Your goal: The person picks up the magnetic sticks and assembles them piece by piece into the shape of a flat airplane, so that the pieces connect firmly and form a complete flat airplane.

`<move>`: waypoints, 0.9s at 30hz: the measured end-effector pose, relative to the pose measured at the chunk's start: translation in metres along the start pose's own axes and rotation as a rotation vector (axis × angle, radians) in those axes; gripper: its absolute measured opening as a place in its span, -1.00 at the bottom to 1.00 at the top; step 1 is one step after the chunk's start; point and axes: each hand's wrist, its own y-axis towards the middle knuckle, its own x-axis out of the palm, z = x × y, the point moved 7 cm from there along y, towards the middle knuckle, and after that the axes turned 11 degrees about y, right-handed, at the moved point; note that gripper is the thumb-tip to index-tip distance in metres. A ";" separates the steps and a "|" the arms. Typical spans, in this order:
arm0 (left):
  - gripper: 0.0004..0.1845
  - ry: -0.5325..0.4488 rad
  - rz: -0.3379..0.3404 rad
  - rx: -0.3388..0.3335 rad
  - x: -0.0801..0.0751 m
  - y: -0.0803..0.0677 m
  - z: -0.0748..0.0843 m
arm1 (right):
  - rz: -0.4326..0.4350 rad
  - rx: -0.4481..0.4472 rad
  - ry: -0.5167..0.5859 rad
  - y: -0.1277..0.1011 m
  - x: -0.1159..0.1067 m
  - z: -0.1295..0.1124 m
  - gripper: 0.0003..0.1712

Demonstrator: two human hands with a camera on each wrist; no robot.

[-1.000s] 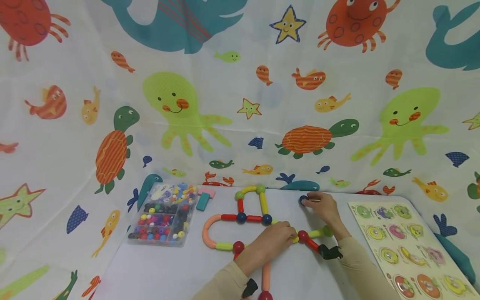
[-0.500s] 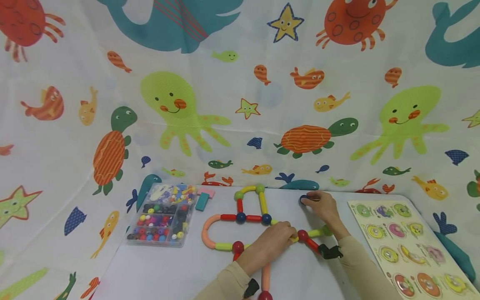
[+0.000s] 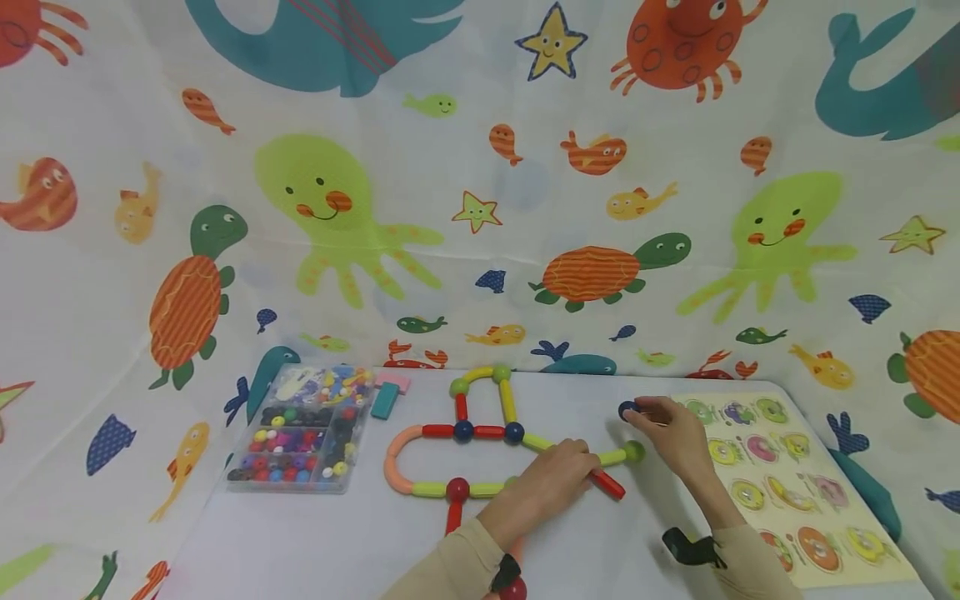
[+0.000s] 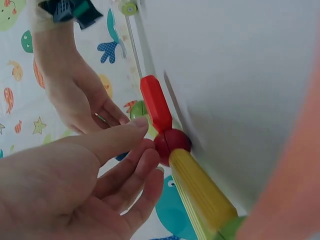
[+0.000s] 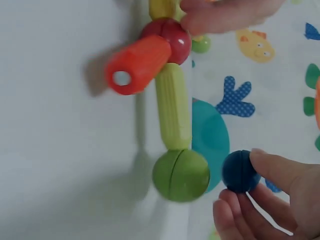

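Note:
My right hand (image 3: pixel 675 433) pinches a dark blue magnetic ball (image 5: pixel 241 171) between thumb and fingers, raised to the right of the green ball (image 5: pixel 181 176). My left hand (image 3: pixel 543 483) holds a red ball (image 4: pixel 172 145) of the magnetic rod-and-ball figure with thumb and fingertips; in the head view the hand covers this ball. From the red ball extend a red rod (image 3: pixel 607 483), a yellow rod (image 4: pixel 202 187) and a light green rod (image 5: pixel 173 106) that ends at the green ball. The rest of the figure, with red rods (image 3: pixel 489 432) and an orange curve (image 3: pixel 393 458), lies flat on the table.
A clear compartment box (image 3: pixel 288 483) of beads stands at the left, with teal (image 3: pixel 385 401) and pink pieces beside it. A fruit-picture board (image 3: pixel 817 500) lies at the right, partly behind my right forearm. A printed sea-animal cloth (image 3: pixel 450 250) hangs behind the white table (image 3: pixel 315 542).
My right hand has moved right and slightly nearer with the blue ball. My left fingers have shifted right over the red ball, which showed before. The head view has turned slightly right.

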 end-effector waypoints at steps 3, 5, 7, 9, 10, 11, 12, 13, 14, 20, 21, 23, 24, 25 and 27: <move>-0.79 0.004 -0.007 0.011 0.001 0.003 0.005 | 0.006 0.021 0.002 -0.015 -0.005 0.009 -0.31; -0.79 -0.016 -0.015 0.019 0.002 0.005 0.008 | 0.014 0.033 0.000 -0.025 -0.008 0.014 -0.29; -0.79 -0.024 -0.018 0.031 0.003 0.007 0.011 | 0.022 0.042 -0.003 -0.035 -0.010 0.020 -0.29; -0.79 -0.031 -0.024 0.038 0.005 0.010 0.013 | 0.034 0.055 -0.007 -0.044 -0.012 0.026 -0.28; -0.79 -0.027 -0.026 0.043 0.005 0.011 0.014 | 0.040 0.066 -0.014 -0.049 -0.012 0.030 -0.28; -0.78 -0.022 -0.028 0.047 0.006 0.012 0.016 | 0.040 0.078 -0.013 -0.054 -0.013 0.034 -0.28; -0.78 -0.018 -0.034 0.049 0.007 0.013 0.017 | 0.041 0.090 -0.010 -0.059 -0.013 0.038 -0.29; -0.78 -0.011 -0.038 0.048 0.007 0.014 0.017 | 0.040 0.105 -0.007 -0.063 -0.012 0.041 -0.28; -0.78 -0.006 -0.042 0.045 0.008 0.014 0.016 | 0.031 0.118 -0.001 -0.067 -0.011 0.045 -0.27; -0.78 0.006 -0.073 0.026 0.012 0.016 0.015 | -0.012 0.181 0.021 -0.088 0.002 0.059 -0.31; -0.78 0.006 -0.076 0.025 0.013 0.016 0.015 | -0.010 0.187 0.016 -0.090 0.004 0.059 -0.34; -0.78 0.001 -0.081 0.021 0.013 0.017 0.014 | -0.004 0.194 0.007 -0.094 0.008 0.059 -0.40; -0.78 -0.004 -0.083 0.018 0.013 0.017 0.015 | -0.003 0.197 0.004 -0.095 0.010 0.059 -0.42; -0.77 -0.011 -0.086 0.014 0.013 0.017 0.015 | -0.002 0.197 -0.001 -0.096 0.011 0.058 -0.41; -0.76 -0.028 -0.094 0.009 0.013 0.018 0.015 | 0.004 0.203 -0.010 -0.097 0.012 0.057 -0.40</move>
